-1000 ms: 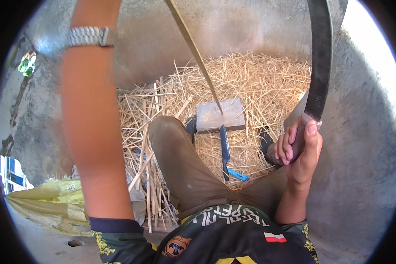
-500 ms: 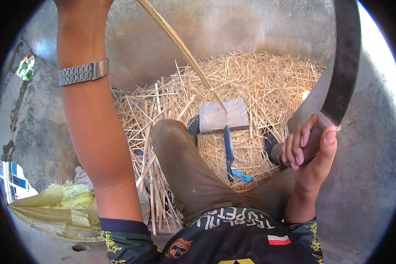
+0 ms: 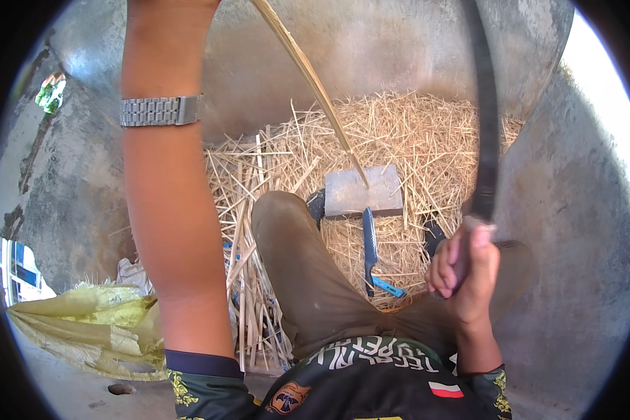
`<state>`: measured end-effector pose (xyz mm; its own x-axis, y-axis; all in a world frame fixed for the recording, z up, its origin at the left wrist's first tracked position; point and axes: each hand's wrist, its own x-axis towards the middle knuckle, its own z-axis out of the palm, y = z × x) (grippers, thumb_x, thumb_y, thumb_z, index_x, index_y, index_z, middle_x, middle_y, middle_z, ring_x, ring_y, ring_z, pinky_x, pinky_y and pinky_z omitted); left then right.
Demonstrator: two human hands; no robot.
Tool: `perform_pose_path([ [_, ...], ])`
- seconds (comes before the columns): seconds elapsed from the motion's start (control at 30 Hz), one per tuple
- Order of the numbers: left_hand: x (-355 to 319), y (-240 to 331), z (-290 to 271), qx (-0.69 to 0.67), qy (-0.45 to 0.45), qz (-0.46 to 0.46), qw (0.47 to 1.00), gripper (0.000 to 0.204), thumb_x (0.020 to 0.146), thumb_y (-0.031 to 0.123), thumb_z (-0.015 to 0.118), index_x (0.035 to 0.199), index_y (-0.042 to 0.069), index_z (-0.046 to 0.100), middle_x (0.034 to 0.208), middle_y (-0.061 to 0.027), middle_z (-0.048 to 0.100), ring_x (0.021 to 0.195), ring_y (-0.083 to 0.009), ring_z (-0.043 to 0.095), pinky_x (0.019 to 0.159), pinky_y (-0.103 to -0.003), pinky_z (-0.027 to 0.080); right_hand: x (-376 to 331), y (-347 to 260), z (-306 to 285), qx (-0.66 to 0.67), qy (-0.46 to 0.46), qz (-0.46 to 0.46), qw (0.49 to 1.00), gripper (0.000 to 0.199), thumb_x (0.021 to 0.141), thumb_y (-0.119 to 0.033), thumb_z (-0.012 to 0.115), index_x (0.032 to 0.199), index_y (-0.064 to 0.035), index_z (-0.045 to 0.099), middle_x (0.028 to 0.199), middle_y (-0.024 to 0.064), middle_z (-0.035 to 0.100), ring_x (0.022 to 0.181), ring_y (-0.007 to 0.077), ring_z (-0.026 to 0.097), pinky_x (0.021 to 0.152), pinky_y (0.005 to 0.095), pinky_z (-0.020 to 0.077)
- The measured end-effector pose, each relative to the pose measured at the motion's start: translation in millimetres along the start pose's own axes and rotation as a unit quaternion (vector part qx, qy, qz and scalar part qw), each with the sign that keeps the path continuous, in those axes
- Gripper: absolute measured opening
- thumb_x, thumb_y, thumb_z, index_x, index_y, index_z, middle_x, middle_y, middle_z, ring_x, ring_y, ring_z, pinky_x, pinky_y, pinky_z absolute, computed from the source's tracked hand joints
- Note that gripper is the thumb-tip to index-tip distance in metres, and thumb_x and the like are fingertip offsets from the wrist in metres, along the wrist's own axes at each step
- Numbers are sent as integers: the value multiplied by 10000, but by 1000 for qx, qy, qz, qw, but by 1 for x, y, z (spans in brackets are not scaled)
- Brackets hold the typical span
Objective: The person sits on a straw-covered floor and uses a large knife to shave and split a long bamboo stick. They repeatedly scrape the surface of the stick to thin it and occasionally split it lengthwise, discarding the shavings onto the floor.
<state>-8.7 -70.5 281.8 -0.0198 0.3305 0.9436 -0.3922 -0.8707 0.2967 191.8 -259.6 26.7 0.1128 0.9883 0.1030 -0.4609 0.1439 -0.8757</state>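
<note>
My right hand (image 3: 470,269) is closed around the handle of a machete (image 3: 487,112), whose long dark blade rises past the upper edge of the view. My left forearm (image 3: 171,203), with a metal watch (image 3: 159,110) on the wrist, reaches up to the top edge. The left hand's fingers are cut off there. A long split bamboo strip (image 3: 315,87) slants down from the top edge near that hand. Its lower end touches the top of a grey block (image 3: 362,192) between my legs. The machete is to the right of the strip, apart from it.
A dark-bladed kitchen knife (image 3: 369,241) and a blue-handled cutter (image 3: 389,287) lie in front of the block. Straw-like shavings (image 3: 406,126) cover the ground, with thin strips (image 3: 248,308) on the left. Concrete walls (image 3: 567,245) curve around me. A yellowish sack (image 3: 91,318) lies at left.
My right hand has swung the machete left and its hand end slightly lower; the blade now appears narrower. The strip still rests on the block. The whole view has shifted slightly.
</note>
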Motion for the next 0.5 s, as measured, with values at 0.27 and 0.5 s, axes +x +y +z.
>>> perform_pose_path([
  [0.27,0,-1,13,55,-38,-86,994,525,1053,556,354,654,216,324,486,107,236,355,-41,210,314,-228,167,-29,44,8,-26,-161,134,977,444,1058,-400,469,786,-49,457,527,16,453,414,101,422,429,267,379],
  [0.5,-27,-24,47,58,-109,-54,991,581,1042,593,336,589,233,285,450,97,227,317,-42,194,282,-218,160,-34,29,1,-56,-99,40,993,386,1044,-323,537,788,-41,472,550,11,469,453,85,440,442,258,376],
])
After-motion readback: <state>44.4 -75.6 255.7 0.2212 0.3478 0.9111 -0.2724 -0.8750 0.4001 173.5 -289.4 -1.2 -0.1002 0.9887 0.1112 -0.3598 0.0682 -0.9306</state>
